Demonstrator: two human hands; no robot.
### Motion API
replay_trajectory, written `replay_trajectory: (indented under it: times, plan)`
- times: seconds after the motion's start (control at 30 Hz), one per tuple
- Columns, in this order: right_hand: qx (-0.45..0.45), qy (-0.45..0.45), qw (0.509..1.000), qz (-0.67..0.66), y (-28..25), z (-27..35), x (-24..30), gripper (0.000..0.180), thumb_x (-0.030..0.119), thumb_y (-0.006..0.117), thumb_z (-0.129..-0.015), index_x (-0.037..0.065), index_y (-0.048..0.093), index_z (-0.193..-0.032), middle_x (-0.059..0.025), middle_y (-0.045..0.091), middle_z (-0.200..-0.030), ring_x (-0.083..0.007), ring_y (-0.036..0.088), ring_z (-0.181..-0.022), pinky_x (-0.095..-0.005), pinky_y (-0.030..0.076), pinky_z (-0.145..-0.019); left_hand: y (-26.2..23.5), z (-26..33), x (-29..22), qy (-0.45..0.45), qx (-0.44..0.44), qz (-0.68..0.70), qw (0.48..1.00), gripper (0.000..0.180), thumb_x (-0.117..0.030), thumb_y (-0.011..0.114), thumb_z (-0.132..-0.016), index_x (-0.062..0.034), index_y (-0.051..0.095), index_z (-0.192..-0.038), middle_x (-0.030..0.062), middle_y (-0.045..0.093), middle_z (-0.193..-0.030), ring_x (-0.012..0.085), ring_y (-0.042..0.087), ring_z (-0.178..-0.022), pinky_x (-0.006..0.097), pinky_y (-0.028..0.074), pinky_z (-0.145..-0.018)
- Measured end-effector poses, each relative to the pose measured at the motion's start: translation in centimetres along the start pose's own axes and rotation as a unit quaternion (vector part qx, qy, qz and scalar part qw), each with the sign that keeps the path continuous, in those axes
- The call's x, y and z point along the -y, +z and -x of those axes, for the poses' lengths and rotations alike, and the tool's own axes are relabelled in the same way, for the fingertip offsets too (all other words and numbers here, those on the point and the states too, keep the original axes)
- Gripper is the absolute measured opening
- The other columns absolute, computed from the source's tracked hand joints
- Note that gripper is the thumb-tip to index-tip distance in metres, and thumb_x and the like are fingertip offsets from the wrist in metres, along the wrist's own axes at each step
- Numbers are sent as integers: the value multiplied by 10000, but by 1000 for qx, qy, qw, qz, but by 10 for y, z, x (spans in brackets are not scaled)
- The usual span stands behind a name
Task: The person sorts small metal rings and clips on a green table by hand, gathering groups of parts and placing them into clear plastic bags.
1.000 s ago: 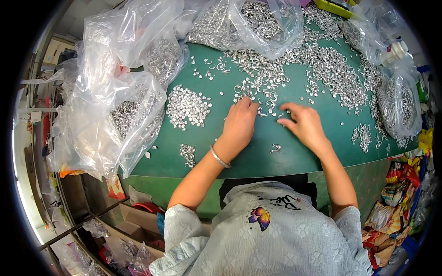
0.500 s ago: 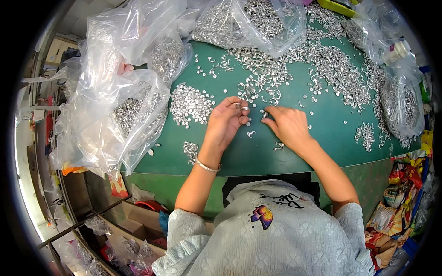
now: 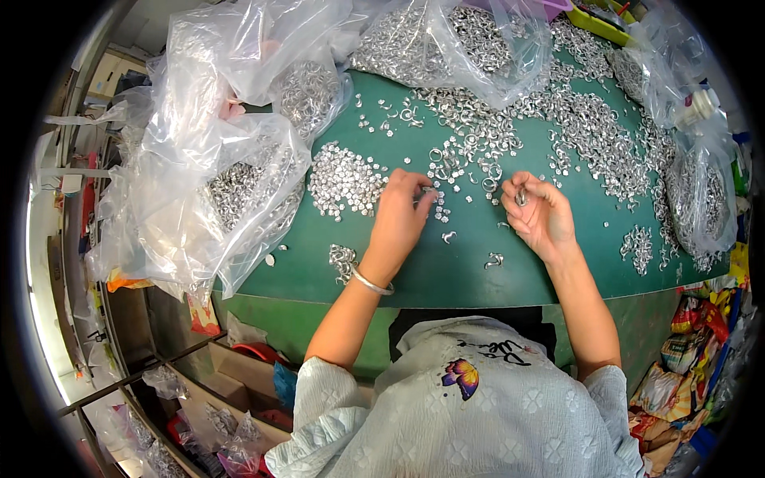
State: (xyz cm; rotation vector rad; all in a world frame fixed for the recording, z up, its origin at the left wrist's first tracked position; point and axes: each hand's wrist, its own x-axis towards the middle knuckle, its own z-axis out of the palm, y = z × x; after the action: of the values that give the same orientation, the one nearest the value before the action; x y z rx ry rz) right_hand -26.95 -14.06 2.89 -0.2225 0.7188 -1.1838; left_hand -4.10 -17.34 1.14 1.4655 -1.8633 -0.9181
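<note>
My left hand point(image 3: 402, 219) rests palm down on the green table point(image 3: 446, 271), its fingertips pinching a small silver metal piece at the edge of the scattered silver rings point(image 3: 470, 163). My right hand point(image 3: 542, 215) is raised slightly, palm toward me, with its fingers curled around a small silver ring point(image 3: 520, 196). A silver bangle point(image 3: 370, 281) circles my left wrist. A pile of small silver pieces point(image 3: 344, 179) lies just left of my left hand. Two loose rings point(image 3: 496, 260) lie between my hands.
Clear plastic bags of silver parts point(image 3: 239, 191) crowd the table's left side, another big bag point(image 3: 446, 40) sits at the back, and more bags point(image 3: 701, 199) are at the right. A small heap point(image 3: 343, 256) lies near the front edge. Boxes and packets fill the floor.
Both hands pulled back from the ring pile toward me and moved apart. My right hand turned palm up and lifted with a ring in its fingers.
</note>
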Motion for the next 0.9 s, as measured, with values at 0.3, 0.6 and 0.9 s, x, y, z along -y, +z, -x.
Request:
replay_trajectory:
  times: [0.3, 0.6, 0.9]
  plan:
    - [48, 42, 990, 127, -18, 0, 12, 242, 237, 515, -989, 19, 582, -908, 24, 424, -630, -73, 403, -544, -228, 300, -438, 0, -7, 12, 89, 64, -104, 989, 215, -38, 715, -773, -3, 593, -947, 142, 553, -841, 290, 537, -714, 355, 453, -662]
    - [-4, 57, 972, 226, -6, 7, 2, 183, 154, 569, -953, -9, 621, -1019, 61, 358, -580, -60, 336, -525, -216, 276, -485, -14, -18, 13, -196, 123, 410, 882, 154, -102, 578, -942, 34, 575, -1012, 55, 611, -809, 118, 522, -644, 228, 437, -561]
    - [-19, -274, 601, 751, 26, -62, -30, 195, 186, 679, -834, 132, 706, -1020, -97, 644, -681, -273, 610, -611, -393, 456, -559, -5, -19, 10, -195, 32, 564, 802, 244, -39, 509, -944, 75, 537, -1158, 112, 609, -959, 130, 550, -777, 245, 473, -669]
